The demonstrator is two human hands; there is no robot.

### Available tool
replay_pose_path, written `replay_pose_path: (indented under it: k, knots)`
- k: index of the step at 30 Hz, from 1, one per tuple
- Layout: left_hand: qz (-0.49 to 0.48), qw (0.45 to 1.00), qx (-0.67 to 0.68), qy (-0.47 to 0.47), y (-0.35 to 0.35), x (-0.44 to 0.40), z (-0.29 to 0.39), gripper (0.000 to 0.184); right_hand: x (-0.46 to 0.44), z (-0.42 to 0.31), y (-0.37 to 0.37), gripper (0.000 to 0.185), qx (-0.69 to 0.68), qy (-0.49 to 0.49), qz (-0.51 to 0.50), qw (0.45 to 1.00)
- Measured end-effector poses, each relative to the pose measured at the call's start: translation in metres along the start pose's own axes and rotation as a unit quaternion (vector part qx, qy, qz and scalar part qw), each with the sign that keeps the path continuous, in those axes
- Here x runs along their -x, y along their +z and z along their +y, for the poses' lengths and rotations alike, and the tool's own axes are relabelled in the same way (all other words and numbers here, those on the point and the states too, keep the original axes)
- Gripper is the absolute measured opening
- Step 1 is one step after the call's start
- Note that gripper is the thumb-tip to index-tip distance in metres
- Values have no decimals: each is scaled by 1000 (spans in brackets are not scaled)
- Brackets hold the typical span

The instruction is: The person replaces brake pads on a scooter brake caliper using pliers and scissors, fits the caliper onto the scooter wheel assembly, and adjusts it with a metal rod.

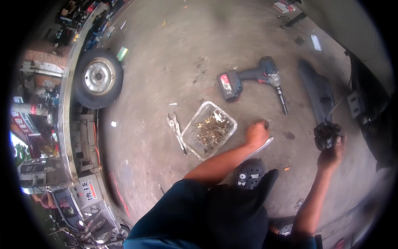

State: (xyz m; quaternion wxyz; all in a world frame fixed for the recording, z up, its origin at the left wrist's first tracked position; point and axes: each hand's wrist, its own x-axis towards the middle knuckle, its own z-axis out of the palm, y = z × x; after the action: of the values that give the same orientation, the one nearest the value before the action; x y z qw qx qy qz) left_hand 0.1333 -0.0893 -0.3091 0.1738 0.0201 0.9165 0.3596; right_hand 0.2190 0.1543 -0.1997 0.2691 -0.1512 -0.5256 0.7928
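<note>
My left hand [258, 133] is closed low over the floor, with a small dark bit at its fingertips that I cannot make out. A thin silver tool [263, 145] lies beside its wrist, partly hidden by the forearm. My right hand [333, 155] is wrapped round a black, lumpy mechanical part [326, 136] near the vehicle at the right. To the left of my left hand sits a clear plastic tub [190, 139] of small brass-coloured and metal pieces. Locking pliers [176, 130] lie along the tub's left side. A cordless impact wrench [253, 76] with a long socket rests beyond.
A wheel with a tyre [99, 79] leans at the left by a long metal frame [68, 95]. Dark vehicle bodywork [373, 116] and a long dark part [317, 87] flank the right side. My shoe [250, 174] is close below my left hand.
</note>
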Motion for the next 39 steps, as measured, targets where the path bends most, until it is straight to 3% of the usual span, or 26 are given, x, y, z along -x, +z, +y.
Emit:
replay_pose_path:
  k: [5, 9, 12, 15, 17, 18, 19, 20, 21, 23, 25, 27, 29, 32, 35, 39]
  knots:
    - [-13, 998, -68, -4, -7, 5, 5, 24, -2, 8, -8, 43, -79, 56, -10, 995]
    - [61, 988, 119, 72, -13, 17, 29, 17, -4, 18, -6, 46, -17, 7, -2, 1000]
    - [-57, 929, 357, 80, -12, 20, 70, 14, -4, 17, -6, 47, 16, -19, -22, 999]
    - [-199, 874, 443, 3, -39, 36, 126, 15, 1, 9, 20, 46, 62, -36, -40, 997]
    - [-189, 874, 448, -10, -43, 46, 143, 16, 10, 5, 28, 41, 132, -99, -7, 986]
    - [-207, 842, 498, -12, -32, 43, 127, 19, 15, -6, 36, 40, 189, -83, -2, 978]
    - [-189, 837, 510, -54, -45, 48, 143, 17, 15, -7, 30, 35, 233, -80, -32, 969]
    - [-188, 843, 501, -54, -47, 47, 137, 18, 22, -21, 43, 47, 259, -19, -8, 966]
    - [-187, 849, 492, -54, -49, 47, 132, 19, 24, -10, 41, 42, 262, 1, -31, 964]
    - [-184, 842, 506, -42, -53, 44, 125, 21, 19, 3, 41, 43, 217, -113, -77, 966]
    - [-184, 843, 505, -33, -57, 42, 116, 23, 19, 9, 44, 45, 178, -166, -125, 962]
    - [-205, 838, 505, -2, -56, 29, 102, 23, 22, 4, 47, 48, 161, -139, -122, 970]
    - [-217, 844, 491, -15, -60, 24, 106, 24, 25, 16, 58, 45, 117, -47, -9, 992]
    - [-196, 866, 460, -26, -58, 29, 117, 24, 26, 34, 71, 42, 99, 88, 146, 980]
    - [-216, 863, 457, -23, -52, 23, 97, 22, 21, 23, 54, 42, 8, 245, 68, 967]
    - [-179, 888, 423, 9, -42, 37, 100, 21, 13, -1, 48, 68, 134, 253, -24, 958]
